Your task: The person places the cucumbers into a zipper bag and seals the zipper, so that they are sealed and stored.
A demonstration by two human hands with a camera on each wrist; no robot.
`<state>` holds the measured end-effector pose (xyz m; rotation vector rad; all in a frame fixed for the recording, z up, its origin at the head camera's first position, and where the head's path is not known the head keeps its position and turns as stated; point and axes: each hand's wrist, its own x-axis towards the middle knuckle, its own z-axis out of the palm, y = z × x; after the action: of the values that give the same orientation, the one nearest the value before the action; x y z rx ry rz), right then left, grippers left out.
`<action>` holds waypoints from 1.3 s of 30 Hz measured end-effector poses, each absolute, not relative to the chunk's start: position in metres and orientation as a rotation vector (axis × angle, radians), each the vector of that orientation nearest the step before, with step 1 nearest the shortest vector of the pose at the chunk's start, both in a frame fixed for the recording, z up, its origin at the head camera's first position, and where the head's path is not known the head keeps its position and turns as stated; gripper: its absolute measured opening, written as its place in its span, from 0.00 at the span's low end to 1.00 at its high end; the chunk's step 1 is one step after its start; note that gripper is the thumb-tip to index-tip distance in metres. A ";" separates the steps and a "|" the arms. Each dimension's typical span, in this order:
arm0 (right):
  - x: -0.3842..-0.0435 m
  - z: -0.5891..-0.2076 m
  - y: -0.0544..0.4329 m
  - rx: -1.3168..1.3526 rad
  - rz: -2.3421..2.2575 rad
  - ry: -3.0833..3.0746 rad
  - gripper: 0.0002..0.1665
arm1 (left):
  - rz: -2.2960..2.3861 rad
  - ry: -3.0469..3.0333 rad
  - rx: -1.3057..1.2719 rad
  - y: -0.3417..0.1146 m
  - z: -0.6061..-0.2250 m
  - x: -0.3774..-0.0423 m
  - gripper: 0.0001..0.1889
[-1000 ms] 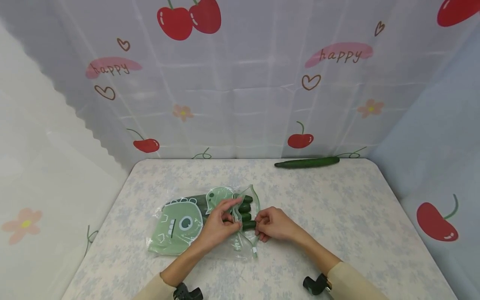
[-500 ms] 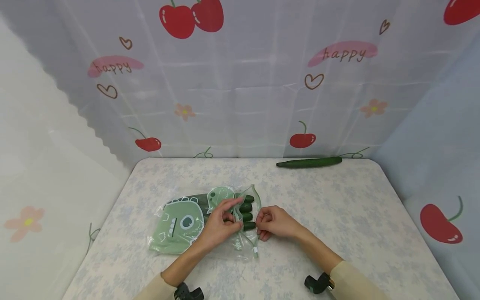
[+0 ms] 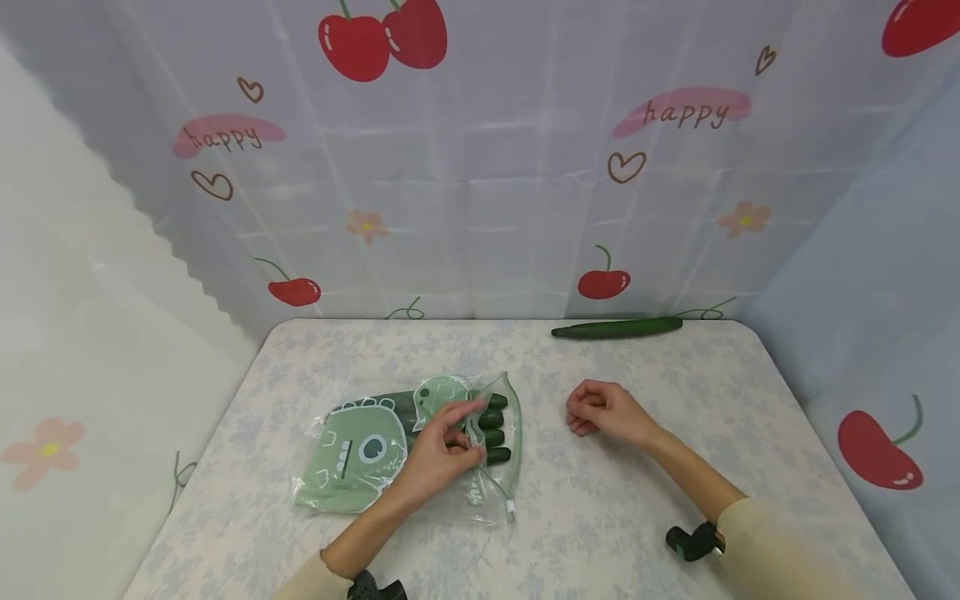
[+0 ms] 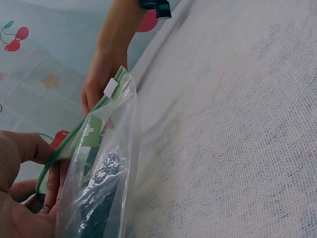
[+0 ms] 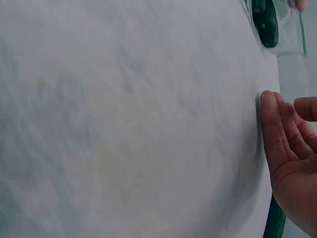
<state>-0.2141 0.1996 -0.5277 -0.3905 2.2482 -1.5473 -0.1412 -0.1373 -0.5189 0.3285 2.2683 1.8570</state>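
A clear zip bag [image 3: 360, 467] with a green cartoon print lies on the table, its mouth spread toward the right. Several cucumbers [image 3: 492, 419] lie inside, their ends showing at the mouth. My left hand [image 3: 435, 454] pinches the upper edge of that mouth between thumb and fingers. In the left wrist view, a white slider [image 4: 111, 88] sits at one end of the green zip strip. My right hand [image 3: 611, 411] is apart from the bag, over the table with fingers loosely bent and nothing held. Beyond it, a loose cucumber [image 3: 617, 328] lies along the table's far edge.
A pale patterned cloth covers the table [image 3: 600, 517]. Behind it hangs a curtain [image 3: 480, 183] with cherries and lettering, close to the far edge. More sheeting stands at the left and right sides.
My right hand has left the bag's mouth and moved right and away from me, toward the loose cucumber. My left hand keeps its hold on the bag.
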 end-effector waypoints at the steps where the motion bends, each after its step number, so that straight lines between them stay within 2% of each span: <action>1: -0.220 -0.527 0.207 -0.381 -1.533 2.285 0.15 | 1.857 2.267 0.334 -0.137 -0.519 -0.141 0.38; 8: -0.260 -0.521 0.254 -0.351 -1.332 2.642 0.15 | 1.853 2.254 0.384 -0.139 -0.519 -0.140 0.37; 12: -0.283 -0.515 0.278 -0.328 -1.162 2.845 0.18 | 1.861 2.246 0.379 -0.139 -0.520 -0.140 0.38; 18: -0.311 -0.501 0.320 -0.166 -1.169 2.967 0.22 | 1.851 2.248 0.384 -0.137 -0.519 -0.139 0.38; 26: -0.331 -0.501 0.356 -0.012 -1.003 2.934 0.27 | 1.846 2.250 0.353 -0.136 -0.519 -0.140 0.38; 32: -0.338 -0.508 0.365 -0.030 -0.920 2.850 0.38 | 1.834 2.254 0.353 -0.135 -0.520 -0.139 0.38; 35: -0.340 -0.520 0.364 -0.083 -0.884 2.924 0.36 | 1.839 2.256 0.360 -0.135 -0.520 -0.139 0.38; 39: -0.337 -0.536 0.360 -0.156 -0.854 3.083 0.28 | 1.837 2.270 0.360 -0.135 -0.521 -0.140 0.38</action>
<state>-0.3368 0.3604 -0.5361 -0.1565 3.0831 -0.8538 -0.1396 -0.1352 -0.5206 0.3605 2.2701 1.8366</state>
